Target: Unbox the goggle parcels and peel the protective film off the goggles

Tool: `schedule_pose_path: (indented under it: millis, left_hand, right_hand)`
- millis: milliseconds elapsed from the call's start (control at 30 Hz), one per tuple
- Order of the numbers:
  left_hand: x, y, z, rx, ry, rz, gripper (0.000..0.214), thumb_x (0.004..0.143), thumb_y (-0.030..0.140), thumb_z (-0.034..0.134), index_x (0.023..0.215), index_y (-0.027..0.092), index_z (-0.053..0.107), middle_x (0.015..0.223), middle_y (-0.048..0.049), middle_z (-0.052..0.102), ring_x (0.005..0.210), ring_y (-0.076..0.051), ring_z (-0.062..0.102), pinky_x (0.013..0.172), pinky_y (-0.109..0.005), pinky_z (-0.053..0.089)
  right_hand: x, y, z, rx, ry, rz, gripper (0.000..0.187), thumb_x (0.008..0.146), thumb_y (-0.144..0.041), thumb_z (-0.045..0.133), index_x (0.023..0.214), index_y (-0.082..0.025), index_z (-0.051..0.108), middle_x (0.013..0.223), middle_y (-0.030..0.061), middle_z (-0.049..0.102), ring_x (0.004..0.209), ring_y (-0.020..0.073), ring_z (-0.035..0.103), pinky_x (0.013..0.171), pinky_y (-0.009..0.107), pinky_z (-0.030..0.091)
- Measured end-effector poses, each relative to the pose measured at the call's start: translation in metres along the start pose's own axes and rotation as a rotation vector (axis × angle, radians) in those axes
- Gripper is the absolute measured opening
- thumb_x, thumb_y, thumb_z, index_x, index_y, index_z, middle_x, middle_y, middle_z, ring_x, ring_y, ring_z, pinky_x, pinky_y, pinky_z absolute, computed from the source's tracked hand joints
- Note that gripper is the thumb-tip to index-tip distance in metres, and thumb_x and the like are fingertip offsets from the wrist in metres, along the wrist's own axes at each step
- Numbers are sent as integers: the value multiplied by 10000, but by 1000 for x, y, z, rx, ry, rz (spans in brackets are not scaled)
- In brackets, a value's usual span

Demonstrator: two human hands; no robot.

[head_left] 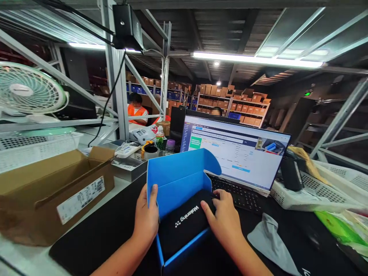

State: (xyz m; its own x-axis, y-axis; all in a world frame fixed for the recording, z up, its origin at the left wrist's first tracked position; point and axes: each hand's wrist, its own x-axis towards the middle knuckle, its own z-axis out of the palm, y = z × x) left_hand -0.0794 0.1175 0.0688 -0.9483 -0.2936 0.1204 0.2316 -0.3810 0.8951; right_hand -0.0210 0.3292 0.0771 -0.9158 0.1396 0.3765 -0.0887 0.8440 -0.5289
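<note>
An open blue cardboard box (175,180) stands on a black desk mat (94,237) right in front of me, its lid raised. Inside lies a black pouch (181,226) with white lettering. My left hand (146,218) grips the box's left wall, thumb over the edge. My right hand (222,220) rests on the pouch's right end, fingers curled down onto it and pressing it into the box.
A monitor (238,153) and black keyboard (241,195) stand behind the box. An open brown carton (51,191) sits at the left, a grey cloth (270,237) and white baskets (313,191) at the right. A fan (28,90) is on the left shelf. A person in an orange vest (136,111) sits far back.
</note>
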Motion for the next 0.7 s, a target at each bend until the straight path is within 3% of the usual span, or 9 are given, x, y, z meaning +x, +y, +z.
schedule_pose_path:
  millis: [67,133,267,333,433,533,567,633,700]
  left_hand:
    - [3,1,0,2,-18,-20,436,908,478,622,1259,220,592,1181,-54,721,1129,-270,665,1000,-390,533]
    - [5,1,1,8,-45,-41,441,898,479,633,1253,219,596,1150,-53,731,1116,-282,672,986,-404,544]
    - [9,-3,-3,129,-67,-43,549,841,595,661,1243,225,602,1130,-65,736,1170,-316,645,1004,-415,536]
    - [12,-7,-8,211,-80,-60,583,833,630,647,1253,228,602,1182,-84,718,1256,-337,589,1051,-431,503]
    - [10,-11,-21,338,-125,-116,570,786,594,712,1210,219,645,1267,-107,680,1394,-377,442,1141,-466,405]
    - [-5,-16,-35,377,-196,-146,591,761,584,729,1250,261,648,1376,-74,622,1441,-368,374,1194,-475,319]
    - [-13,-17,-38,355,-214,-140,618,777,593,706,1308,291,613,1431,-53,581,1445,-355,371,1199,-472,309]
    - [-30,-20,-44,313,-243,-102,687,795,595,683,1413,343,519,1527,-16,485,1454,-335,361,1198,-458,319]
    - [-49,-22,-48,328,-268,-48,775,772,581,713,1468,367,448,1586,9,398,1474,-336,318,1173,-437,375]
  right_hand:
    - [4,3,1,-158,-59,4,472,946,-505,506,729,-161,745,1356,214,529,1321,423,394,1063,531,395]
    - [8,8,1,-214,-190,26,468,962,-462,491,769,-138,769,1333,229,560,1310,435,407,1085,547,345]
    - [15,22,-6,-171,-433,91,431,969,-450,476,954,-126,759,980,177,712,924,332,662,801,426,501]
    - [15,28,-18,-154,-479,102,421,935,-489,533,878,-143,766,848,130,727,741,274,675,688,367,497]
    - [16,39,-47,-52,-585,44,340,859,-483,650,751,-185,774,758,69,737,697,245,681,676,332,494]
    - [18,54,-78,132,-596,7,242,809,-429,724,926,-226,787,904,37,771,854,271,710,772,341,524]
    - [20,59,-85,181,-556,6,310,792,-427,748,1036,-235,768,995,41,768,930,289,704,827,364,529]
    - [23,67,-89,274,-474,-32,636,717,-439,826,1295,-243,650,1234,76,702,1136,331,638,982,434,488]
    - [26,71,-84,431,-498,-100,1041,639,-458,885,1527,-243,386,1450,126,549,1328,347,504,1116,484,377]
